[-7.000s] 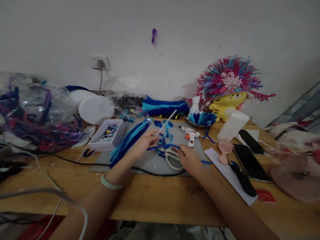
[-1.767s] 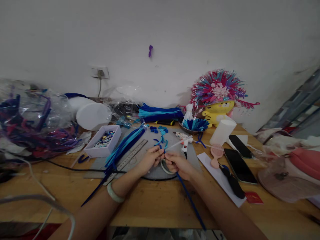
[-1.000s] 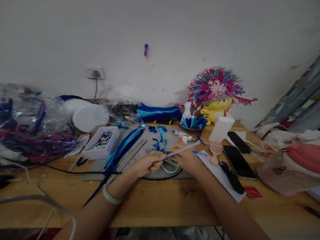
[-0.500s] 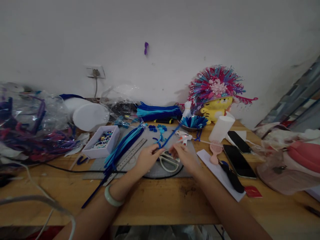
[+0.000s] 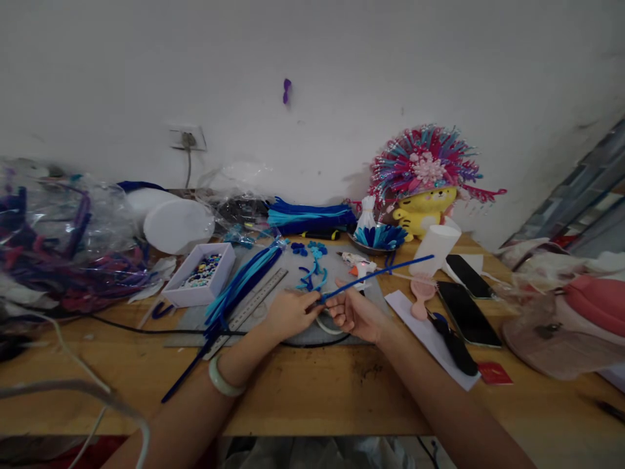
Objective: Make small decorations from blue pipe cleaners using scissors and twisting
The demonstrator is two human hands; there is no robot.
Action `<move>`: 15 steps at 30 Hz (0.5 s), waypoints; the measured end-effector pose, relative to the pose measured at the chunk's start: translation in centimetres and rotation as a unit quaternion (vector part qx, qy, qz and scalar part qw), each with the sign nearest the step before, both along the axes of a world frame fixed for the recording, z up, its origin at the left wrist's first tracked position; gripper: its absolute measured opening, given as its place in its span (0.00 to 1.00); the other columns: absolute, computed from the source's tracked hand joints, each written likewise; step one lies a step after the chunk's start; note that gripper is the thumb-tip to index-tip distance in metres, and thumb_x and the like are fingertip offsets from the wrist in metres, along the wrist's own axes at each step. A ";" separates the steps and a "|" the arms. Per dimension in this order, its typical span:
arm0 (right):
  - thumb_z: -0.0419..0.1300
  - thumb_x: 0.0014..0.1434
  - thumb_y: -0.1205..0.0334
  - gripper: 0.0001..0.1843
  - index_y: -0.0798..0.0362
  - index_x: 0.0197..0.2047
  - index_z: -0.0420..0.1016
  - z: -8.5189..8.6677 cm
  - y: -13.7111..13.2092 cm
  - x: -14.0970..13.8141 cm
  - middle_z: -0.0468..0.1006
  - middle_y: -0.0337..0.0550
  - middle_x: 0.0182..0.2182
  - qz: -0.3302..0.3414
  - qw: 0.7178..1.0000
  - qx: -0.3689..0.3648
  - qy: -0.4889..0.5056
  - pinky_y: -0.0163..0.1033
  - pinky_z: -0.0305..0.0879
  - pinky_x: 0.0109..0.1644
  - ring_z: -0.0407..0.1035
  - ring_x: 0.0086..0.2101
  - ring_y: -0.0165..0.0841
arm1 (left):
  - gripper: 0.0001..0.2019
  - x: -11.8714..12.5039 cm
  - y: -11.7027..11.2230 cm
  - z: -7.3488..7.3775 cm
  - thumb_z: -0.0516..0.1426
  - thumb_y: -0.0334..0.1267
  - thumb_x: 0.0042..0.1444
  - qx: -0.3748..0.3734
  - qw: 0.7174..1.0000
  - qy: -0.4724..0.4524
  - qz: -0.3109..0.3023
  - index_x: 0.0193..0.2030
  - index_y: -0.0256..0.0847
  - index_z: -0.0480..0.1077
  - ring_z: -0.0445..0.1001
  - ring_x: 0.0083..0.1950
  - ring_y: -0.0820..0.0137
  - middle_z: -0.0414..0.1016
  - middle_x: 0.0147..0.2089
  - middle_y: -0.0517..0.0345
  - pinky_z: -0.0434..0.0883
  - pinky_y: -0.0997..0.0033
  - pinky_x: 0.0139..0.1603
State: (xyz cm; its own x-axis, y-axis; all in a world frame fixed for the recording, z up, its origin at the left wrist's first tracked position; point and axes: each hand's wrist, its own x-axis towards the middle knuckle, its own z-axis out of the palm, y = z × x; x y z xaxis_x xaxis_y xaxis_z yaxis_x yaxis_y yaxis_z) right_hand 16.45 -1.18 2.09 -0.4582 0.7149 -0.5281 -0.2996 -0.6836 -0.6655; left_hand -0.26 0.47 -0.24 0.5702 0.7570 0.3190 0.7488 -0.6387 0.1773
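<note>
A long dark-blue pipe cleaner [image 5: 381, 275] runs from between my fingertips out to the upper right. Its near end is pinched by my left hand [image 5: 293, 316], the one with a pale bangle [image 5: 224, 381] on the wrist. My right hand [image 5: 359, 314] has its fingers curled and holds the same pipe cleaner close to the left fingertips. Beneath the hands, a pair of scissors [image 5: 328, 324] is mostly hidden. Just beyond lie curled blue pipe cleaner pieces [image 5: 312, 279], with a glue gun [image 5: 360, 266] to the right.
Left of my hands are a metal ruler [image 5: 258, 301], a bundle of blue pipe cleaners [image 5: 244, 280] and a bead box [image 5: 222, 277]. Behind stands a bowl [image 5: 364, 247] of blue loops. Two phones [image 5: 466, 316] and a pink comb [image 5: 420, 299] lie right. A black cable crosses the mat.
The pipe cleaner has swung down to the right, from steeply raised to a lower slant. My right hand has turned, its curled fingers now showing, and closed on it near the left fingertips.
</note>
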 end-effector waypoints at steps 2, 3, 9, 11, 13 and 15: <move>0.49 0.56 0.57 0.17 0.60 0.23 0.67 -0.1 0.0 -0.1 0.68 0.38 0.14 0.010 1.000 0.000 -0.008 0.23 0.43 0.11 0.59 0.12 0.21 | 0.11 0.0 0.0 0.0 0.48 0.41 0.53 -0.010 1.000 0.000 -0.002 0.28 0.39 0.67 0.67 0.24 0.71 0.71 0.23 0.57 0.54 0.74 0.24; 0.49 0.56 0.59 0.15 0.59 0.24 0.68 -0.1 0.0 -0.1 0.69 0.38 0.14 0.012 1.000 0.011 -0.012 0.23 0.45 0.11 0.60 0.13 0.21 | 0.10 0.0 0.0 0.1 0.48 0.41 0.53 -0.026 1.000 -0.009 0.004 0.28 0.39 0.67 0.66 0.24 0.71 0.70 0.23 0.57 0.54 0.75 0.24; 0.54 0.51 0.63 0.08 0.59 0.27 0.69 -0.4 -0.7 -0.7 0.69 0.38 0.18 -0.008 0.990 0.143 -0.010 0.26 0.54 0.17 0.63 0.16 0.22 | 0.11 0.2 0.3 0.7 0.49 0.41 0.52 -0.155 0.969 -0.188 0.032 0.22 0.39 0.60 0.61 0.24 0.73 0.61 0.20 0.63 0.54 0.75 0.26; 0.56 0.49 0.62 0.07 0.58 0.28 0.68 -0.5 -0.9 -0.9 0.66 0.34 0.16 -0.017 0.986 0.167 -0.006 0.27 0.52 0.16 0.61 0.14 0.22 | 0.12 0.3 0.6 0.5 0.49 0.43 0.51 -0.196 0.945 -0.260 0.029 0.22 0.39 0.59 0.59 0.25 0.74 0.59 0.20 0.64 0.55 0.75 0.26; 0.57 0.47 0.60 0.08 0.57 0.28 0.68 -0.5 -0.9 -1.0 0.61 0.30 0.14 -0.013 0.982 0.186 -0.010 0.27 0.45 0.13 0.54 0.11 0.20 | 0.13 0.3 0.9 0.0 0.49 0.46 0.50 -0.235 0.918 -0.319 0.020 0.22 0.39 0.59 0.57 0.25 0.75 0.58 0.21 0.65 0.55 0.75 0.27; 0.57 0.48 0.57 0.10 0.56 0.29 0.67 -0.5 -0.9 -1.1 0.55 0.28 0.14 -0.010 0.978 0.207 -0.029 0.27 0.35 0.13 0.44 0.10 0.18 | 0.14 0.4 1.0 -0.4 0.50 0.47 0.49 -0.275 0.886 -0.374 0.009 0.22 0.38 0.58 0.55 0.25 0.76 0.56 0.21 0.65 0.54 0.76 0.26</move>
State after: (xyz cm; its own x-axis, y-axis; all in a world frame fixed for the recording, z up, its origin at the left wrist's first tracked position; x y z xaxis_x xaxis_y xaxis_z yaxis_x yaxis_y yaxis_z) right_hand 15.35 -2.10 1.55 -0.4207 0.8810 -0.2163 -0.2635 -0.3469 -0.9001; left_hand 0.17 1.49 -0.65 0.3419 0.9219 0.1822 0.2995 -0.2907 0.9087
